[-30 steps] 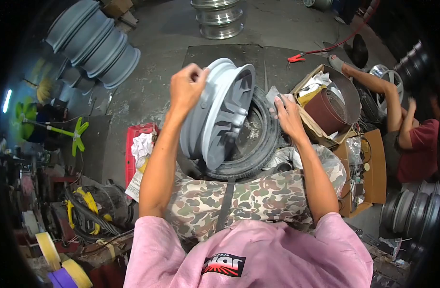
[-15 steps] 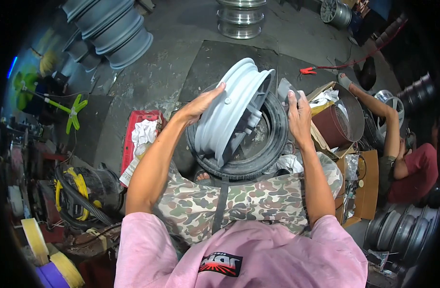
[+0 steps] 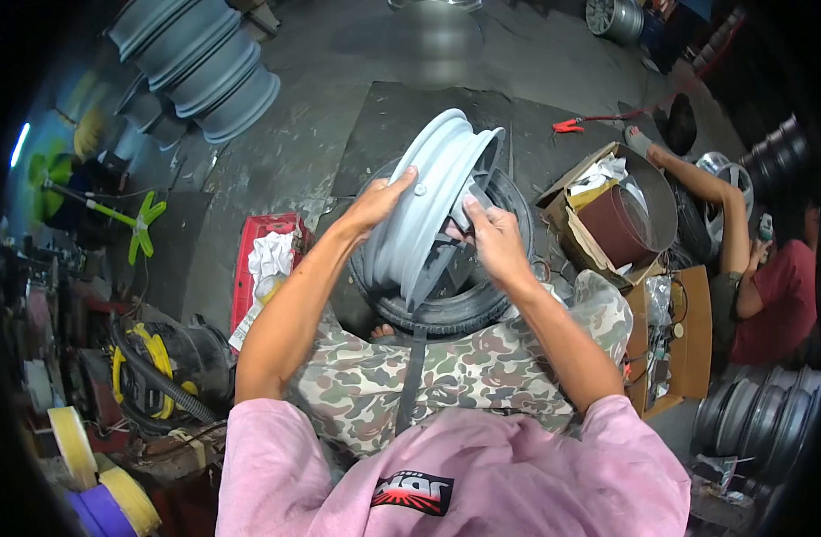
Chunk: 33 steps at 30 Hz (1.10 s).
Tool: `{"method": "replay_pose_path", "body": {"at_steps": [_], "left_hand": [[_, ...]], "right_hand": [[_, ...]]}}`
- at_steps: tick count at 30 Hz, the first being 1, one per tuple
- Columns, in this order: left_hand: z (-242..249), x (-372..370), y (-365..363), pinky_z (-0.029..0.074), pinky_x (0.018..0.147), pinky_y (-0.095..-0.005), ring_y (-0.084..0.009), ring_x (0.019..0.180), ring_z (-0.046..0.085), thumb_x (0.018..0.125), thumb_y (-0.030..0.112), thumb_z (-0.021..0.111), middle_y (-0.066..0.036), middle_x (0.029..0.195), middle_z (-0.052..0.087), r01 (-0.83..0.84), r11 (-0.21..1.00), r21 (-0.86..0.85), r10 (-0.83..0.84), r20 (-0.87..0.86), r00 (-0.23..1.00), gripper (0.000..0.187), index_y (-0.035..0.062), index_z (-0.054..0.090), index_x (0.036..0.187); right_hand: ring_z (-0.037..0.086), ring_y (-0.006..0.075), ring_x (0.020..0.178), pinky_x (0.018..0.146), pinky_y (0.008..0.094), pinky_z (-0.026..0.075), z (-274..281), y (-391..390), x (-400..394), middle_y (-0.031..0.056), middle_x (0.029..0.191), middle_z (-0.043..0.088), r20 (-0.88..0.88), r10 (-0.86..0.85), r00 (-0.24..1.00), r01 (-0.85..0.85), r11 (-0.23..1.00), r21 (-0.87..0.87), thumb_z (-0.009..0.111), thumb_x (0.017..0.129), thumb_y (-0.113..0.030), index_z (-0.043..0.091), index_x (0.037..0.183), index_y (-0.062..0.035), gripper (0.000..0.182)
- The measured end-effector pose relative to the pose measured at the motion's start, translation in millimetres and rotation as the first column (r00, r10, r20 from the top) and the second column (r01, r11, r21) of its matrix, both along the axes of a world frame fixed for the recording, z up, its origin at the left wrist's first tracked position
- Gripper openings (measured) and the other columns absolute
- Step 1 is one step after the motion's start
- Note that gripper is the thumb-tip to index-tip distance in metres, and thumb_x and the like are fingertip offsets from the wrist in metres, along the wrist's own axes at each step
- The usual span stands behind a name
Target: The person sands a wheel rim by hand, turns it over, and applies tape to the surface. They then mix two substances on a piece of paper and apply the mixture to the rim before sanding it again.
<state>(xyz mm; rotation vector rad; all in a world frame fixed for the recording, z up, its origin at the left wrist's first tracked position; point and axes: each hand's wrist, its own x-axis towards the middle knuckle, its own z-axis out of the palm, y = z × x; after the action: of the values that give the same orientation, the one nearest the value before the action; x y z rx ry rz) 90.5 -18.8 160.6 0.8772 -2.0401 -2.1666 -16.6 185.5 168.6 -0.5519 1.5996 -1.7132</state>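
Observation:
A light grey wheel rim (image 3: 433, 201) stands tilted on its edge over a black tyre (image 3: 518, 215) lying flat between the knees. My left hand (image 3: 381, 201) grips the rim's outer barrel on its left side, thumb on the metal near a small round valve hole fitting (image 3: 420, 190). At the rim's spoked side, my right hand (image 3: 495, 234) pinches a thin grey sheet (image 3: 468, 199) and holds it against the rim. Its lower fingers are partly hidden among the spokes.
A red crate (image 3: 245, 277) with white cloths is at left. Right of the tyre are an open box (image 3: 571, 224) with a brown abrasive roll (image 3: 612, 228) and a cardboard box (image 3: 692, 340). A person (image 3: 773, 304) sits at far right. Stacked rims (image 3: 200, 67) stand upper left.
My right hand has moved left and down with the grey sheet, from beside the rim onto its spoked side. The left hand keeps its hold on the rim.

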Motion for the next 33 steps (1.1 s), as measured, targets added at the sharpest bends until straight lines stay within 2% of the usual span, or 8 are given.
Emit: {"method": "replay_pose_path", "body": {"at_steps": [6,10,13,16,22,28,31,33], "left_hand": [[36,-21,38,0.054,0.089,-0.0349,-0.0238,0.103,0.069,0.104,0.051,0.053,-0.020,0.118,0.069,-0.151,0.987,0.049,0.151,0.000,0.989,0.064,-0.0087,0.063,0.126],[16,-35,39,0.054,0.086,-0.0357,-0.0215,0.099,0.068,0.108,0.043,0.049,-0.016,0.111,0.071,-0.265,0.963,-0.041,0.263,-0.051,0.963,0.056,-0.0080,0.062,0.126],[3,-44,36,0.053,0.084,-0.0350,-0.0191,0.097,0.067,0.108,0.042,0.048,-0.014,0.108,0.071,-0.311,0.947,-0.082,0.301,-0.121,0.946,0.053,-0.0065,0.063,0.124],[1,-47,54,0.050,0.090,-0.0330,-0.0174,0.103,0.064,0.109,0.041,0.047,-0.013,0.114,0.069,-0.281,0.958,-0.054,0.270,-0.155,0.950,0.052,-0.0063,0.062,0.125],[8,-42,62,0.045,0.104,-0.0475,-0.0476,0.123,0.060,0.105,0.051,0.042,-0.035,0.124,0.064,-0.324,0.913,-0.248,0.301,-0.126,0.945,0.067,-0.0073,0.057,0.134],[17,-36,62,0.044,0.105,-0.0503,-0.0514,0.120,0.059,0.106,0.048,0.039,-0.040,0.120,0.062,-0.268,0.926,-0.267,0.230,-0.166,0.959,0.068,-0.0139,0.053,0.130],[20,-35,62,0.043,0.105,-0.0516,-0.0523,0.119,0.059,0.106,0.048,0.039,-0.040,0.119,0.062,-0.285,0.903,-0.321,0.251,-0.145,0.957,0.068,-0.0147,0.053,0.129],[14,-34,61,0.043,0.106,-0.0486,-0.0512,0.120,0.059,0.105,0.056,0.036,-0.040,0.118,0.064,-0.217,0.939,-0.268,0.199,-0.092,0.976,0.078,-0.0146,0.051,0.133]], "right_hand": [[0.065,0.0131,0.079,0.077,0.0292,0.053,19,-5,-33,0.0066,0.093,0.071,0.007,-0.107,0.994,0.107,0.993,-0.057,0.055,0.106,-0.031,0.072,0.106,0.0035,0.039],[0.056,0.0133,0.074,0.073,0.0309,0.046,34,-17,-63,0.0055,0.084,0.068,-0.386,-0.016,0.922,0.093,0.979,0.182,0.052,0.107,-0.037,0.071,0.104,0.0066,0.047],[0.069,0.0337,0.085,0.079,0.0435,0.051,45,-13,-30,0.0239,0.097,0.071,-0.795,-0.181,0.579,0.200,0.977,-0.076,0.056,0.104,-0.022,0.071,0.110,0.0040,0.031],[0.050,0.0438,0.132,0.109,0.0494,0.042,28,22,9,0.0251,0.147,0.049,-0.992,0.064,0.111,0.238,0.967,0.089,0.066,0.095,-0.013,0.068,0.133,-0.0098,0.038],[0.045,0.0530,0.133,0.112,0.0552,0.037,9,12,14,0.0332,0.146,0.047,-0.982,0.115,0.151,0.392,0.905,0.166,0.061,0.099,-0.018,0.063,0.138,-0.0107,0.040],[0.065,0.0415,0.116,0.099,0.0499,0.049,3,-191,-177,0.0225,0.118,0.072,-0.529,0.683,0.504,0.130,0.545,0.828,0.049,0.101,-0.041,0.072,0.121,-0.0078,0.045],[0.065,0.0395,0.117,0.101,0.0466,0.048,-25,-238,-204,0.0242,0.121,0.070,-0.447,0.853,0.270,-0.008,0.466,0.885,0.050,0.100,-0.040,0.071,0.125,-0.0089,0.045],[0.057,0.0407,0.127,0.108,0.0441,0.043,8,-219,-172,0.0273,0.137,0.060,-0.384,0.846,0.370,0.038,0.399,0.916,0.050,0.099,-0.035,0.067,0.125,0.0017,0.048]]}}
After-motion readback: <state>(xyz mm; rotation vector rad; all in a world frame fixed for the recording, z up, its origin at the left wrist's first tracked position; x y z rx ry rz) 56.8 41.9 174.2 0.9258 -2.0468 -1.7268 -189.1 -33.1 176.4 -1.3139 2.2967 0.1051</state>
